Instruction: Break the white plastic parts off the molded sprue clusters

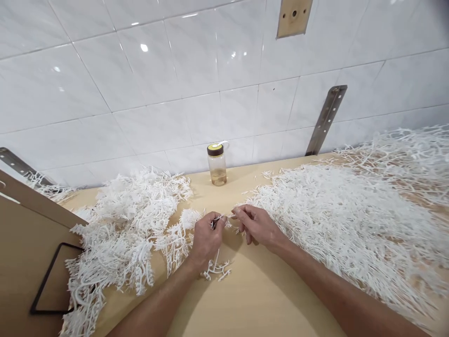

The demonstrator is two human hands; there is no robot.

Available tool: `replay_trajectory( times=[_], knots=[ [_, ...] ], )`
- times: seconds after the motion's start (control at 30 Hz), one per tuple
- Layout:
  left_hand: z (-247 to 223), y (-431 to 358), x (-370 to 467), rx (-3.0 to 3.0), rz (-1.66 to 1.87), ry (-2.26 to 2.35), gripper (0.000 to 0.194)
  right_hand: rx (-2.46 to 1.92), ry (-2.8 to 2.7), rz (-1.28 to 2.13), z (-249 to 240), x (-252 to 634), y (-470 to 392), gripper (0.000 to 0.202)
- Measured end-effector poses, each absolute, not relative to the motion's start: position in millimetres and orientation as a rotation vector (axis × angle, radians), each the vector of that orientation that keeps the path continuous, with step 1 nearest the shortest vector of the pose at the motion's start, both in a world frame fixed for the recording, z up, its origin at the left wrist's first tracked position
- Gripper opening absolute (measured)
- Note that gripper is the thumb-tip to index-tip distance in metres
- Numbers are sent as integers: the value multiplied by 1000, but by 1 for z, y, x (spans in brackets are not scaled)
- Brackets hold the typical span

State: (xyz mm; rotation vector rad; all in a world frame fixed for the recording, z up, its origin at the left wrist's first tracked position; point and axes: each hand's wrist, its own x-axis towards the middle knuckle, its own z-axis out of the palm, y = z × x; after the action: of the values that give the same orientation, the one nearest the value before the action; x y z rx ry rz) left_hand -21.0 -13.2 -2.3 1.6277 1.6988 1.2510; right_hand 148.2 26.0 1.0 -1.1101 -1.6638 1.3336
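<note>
My left hand (207,238) is closed in a pinch at the middle of the table, on a white branched plastic sprig (216,268) whose forked end hangs below the palm. Close by on the right, my right hand (258,226) pinches a thin white plastic piece (230,216) between thumb and fingertips. This piece bridges the small gap between the hands; whether it belongs to the same sprig is hidden by the fingers. Beside my left hand lies a heap of feathery white sprigs (136,210). A wide pile of thinner white sprigs (343,215) spreads beside my right hand.
A clear bottle (218,172) with a dark and yellow lid stands beyond my hands, near the tiled wall (196,117). Metal brackets (326,120) rise along the wall. At the left is a brown panel (28,262) with a black wire frame (45,285). The table (242,299) is light wood.
</note>
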Motion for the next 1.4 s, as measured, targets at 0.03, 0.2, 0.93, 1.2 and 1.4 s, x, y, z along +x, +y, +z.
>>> replay_trajectory(
  times=[0.03,0.2,0.93,1.2,1.4],
  knots=[
    [-3,-14,-21,1663,1260,1711,24,-1117,-1679,1362,1,148,25,44],
    [-3,-17,-19,1843,1285,1698,22,-1134,-1734,1350,-1,145,25,36],
    [2,-21,-12,1633,1292,1722,26,-1415,-1601,592,-22,148,45,15],
    [0,-20,-14,1681,1269,1725,21,-1263,-1813,819,-1,136,19,30],
    [-1,-20,-14,1801,1255,1727,19,-1284,-1798,963,-3,136,20,25]
  ],
)
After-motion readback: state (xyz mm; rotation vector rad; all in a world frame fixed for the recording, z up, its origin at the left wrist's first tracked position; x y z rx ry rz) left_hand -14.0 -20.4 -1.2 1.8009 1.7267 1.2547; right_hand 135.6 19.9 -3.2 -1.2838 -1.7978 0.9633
